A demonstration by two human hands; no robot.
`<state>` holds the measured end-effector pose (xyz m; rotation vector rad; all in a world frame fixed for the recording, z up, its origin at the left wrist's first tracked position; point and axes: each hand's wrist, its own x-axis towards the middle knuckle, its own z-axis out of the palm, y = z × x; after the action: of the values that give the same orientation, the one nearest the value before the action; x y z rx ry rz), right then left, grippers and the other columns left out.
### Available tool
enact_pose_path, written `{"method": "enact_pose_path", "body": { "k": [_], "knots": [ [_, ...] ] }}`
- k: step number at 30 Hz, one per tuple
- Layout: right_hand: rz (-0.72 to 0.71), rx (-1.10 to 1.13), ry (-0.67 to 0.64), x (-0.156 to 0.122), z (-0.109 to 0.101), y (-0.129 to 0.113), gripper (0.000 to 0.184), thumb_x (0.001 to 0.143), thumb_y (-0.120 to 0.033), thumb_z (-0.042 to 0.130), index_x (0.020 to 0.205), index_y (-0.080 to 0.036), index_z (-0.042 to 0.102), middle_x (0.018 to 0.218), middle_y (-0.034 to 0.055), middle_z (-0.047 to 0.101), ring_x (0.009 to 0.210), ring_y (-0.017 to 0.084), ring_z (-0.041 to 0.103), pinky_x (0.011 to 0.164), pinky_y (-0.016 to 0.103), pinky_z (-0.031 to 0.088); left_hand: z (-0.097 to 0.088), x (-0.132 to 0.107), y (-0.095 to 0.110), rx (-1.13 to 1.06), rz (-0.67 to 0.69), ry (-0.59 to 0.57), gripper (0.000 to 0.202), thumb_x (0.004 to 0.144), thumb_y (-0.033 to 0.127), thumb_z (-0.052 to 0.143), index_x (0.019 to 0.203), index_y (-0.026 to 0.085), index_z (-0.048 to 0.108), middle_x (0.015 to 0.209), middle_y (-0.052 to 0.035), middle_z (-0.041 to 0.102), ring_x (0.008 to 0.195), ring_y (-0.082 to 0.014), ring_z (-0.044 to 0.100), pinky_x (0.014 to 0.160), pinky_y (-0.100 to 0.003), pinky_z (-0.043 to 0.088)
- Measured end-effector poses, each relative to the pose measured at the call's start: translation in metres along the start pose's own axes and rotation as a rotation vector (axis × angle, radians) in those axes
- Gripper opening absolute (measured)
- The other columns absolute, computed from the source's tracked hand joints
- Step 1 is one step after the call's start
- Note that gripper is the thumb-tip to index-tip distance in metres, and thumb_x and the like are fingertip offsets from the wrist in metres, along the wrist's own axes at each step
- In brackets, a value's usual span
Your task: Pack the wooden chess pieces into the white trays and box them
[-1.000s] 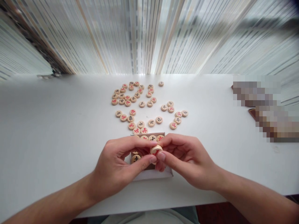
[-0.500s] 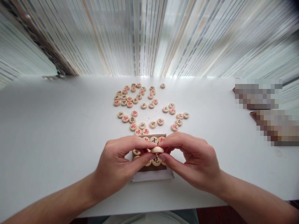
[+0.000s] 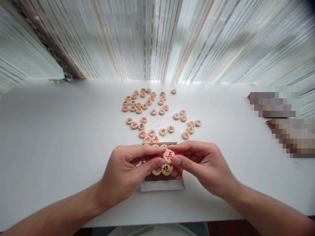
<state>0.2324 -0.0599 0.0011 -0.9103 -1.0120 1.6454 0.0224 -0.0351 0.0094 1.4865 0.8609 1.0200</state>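
- From the head view, I watch the left hand [image 3: 125, 167] and right hand [image 3: 206, 167] pinch one red-marked piece [image 3: 168, 156] between thumbs and fingertips, above the box [image 3: 162, 186].
- I judge it could slip and knock the black-marked piece [image 3: 166, 169] beneath, since only fingertips hold its curved rim.
- Half a second ago it showed a blank side; now its character faces me.

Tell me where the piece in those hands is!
In the head view, the round piece with red writing is pinched between the left hand and right hand, slightly right of centre, over the open box.
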Motion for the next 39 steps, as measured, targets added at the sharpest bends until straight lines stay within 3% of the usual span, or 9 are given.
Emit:
{"method": "enact_pose_path", "body": {
  "k": [6, 10, 19, 29, 39],
  "knots": [
    [0.047, 0.050, -0.031, 0.000, -0.001, 0.000, 0.013, 0.089, -0.021, 0.088, 0.103, -0.021, 0.087, 0.077, 0.0037, 0.084, 0.063, 0.012, 0.080, 0.062, 0.016, 0.068, 0.000, -0.002, -0.001, -0.090, -0.077, -0.084, 0.037, 0.087, 0.006, 0.085, 0.118, 0.025, 0.085, 0.099, -0.0014, 0.088, 0.082, -0.0142, 0.085, 0.076, -0.013, 0.067],
    [0.011, 0.080, -0.076, -0.001, -0.002, 0.000, 0.016, 0.100, -0.023, 0.078, 0.114, -0.024, 0.086, 0.081, 0.0034, 0.085, 0.069, 0.012, 0.082, 0.068, 0.017, 0.069, 0.000, -0.002, -0.001, -0.109, -0.140, -0.042, 0.029, 0.088, 0.012, 0.086, 0.114, 0.024, 0.087, 0.099, -0.0025, 0.088, 0.084, -0.0158, 0.084, 0.076, -0.016, 0.068],
    [-0.009, 0.117, -0.073, -0.001, 0.001, -0.001, 0.025, 0.088, -0.013, 0.088, 0.111, -0.022, 0.085, 0.086, 0.0044, 0.085, 0.073, 0.013, 0.082, 0.072, 0.018, 0.069, 0.000, -0.001, -0.001, -0.176, -0.171, -0.059, 0.029, 0.087, 0.012, 0.086, 0.113, 0.024, 0.086, 0.098, -0.0022, 0.088, 0.084, -0.0171, 0.085, 0.077, -0.018, 0.069],
    [0.008, -0.001, -0.054, -0.001, 0.002, -0.003, 0.013, 0.091, -0.027, 0.087, 0.096, -0.015, 0.083, 0.078, 0.0066, 0.083, 0.067, 0.015, 0.080, 0.063, 0.022, 0.068, 0.000, 0.000, 0.002, -0.099, -0.118, -0.048, 0.015, 0.089, 0.013, 0.085, 0.100, 0.022, 0.089, 0.080, -0.0012, 0.085, 0.068, -0.0122, 0.079, 0.064, -0.012, 0.065],
    [0.181, 0.045, -0.103, 0.002, 0.000, -0.007, 0.035, 0.090, -0.045, 0.086, 0.083, -0.012, 0.076, 0.067, 0.0047, 0.078, 0.054, 0.014, 0.076, 0.052, 0.020, 0.064, 0.000, -0.006, -0.008, -0.149, -0.049, -0.095, 0.046, 0.088, -0.002, 0.080, 0.123, 0.028, 0.082, 0.099, 0.0015, 0.087, 0.088, -0.0130, 0.084, 0.083, -0.017, 0.068]
  ]
}}
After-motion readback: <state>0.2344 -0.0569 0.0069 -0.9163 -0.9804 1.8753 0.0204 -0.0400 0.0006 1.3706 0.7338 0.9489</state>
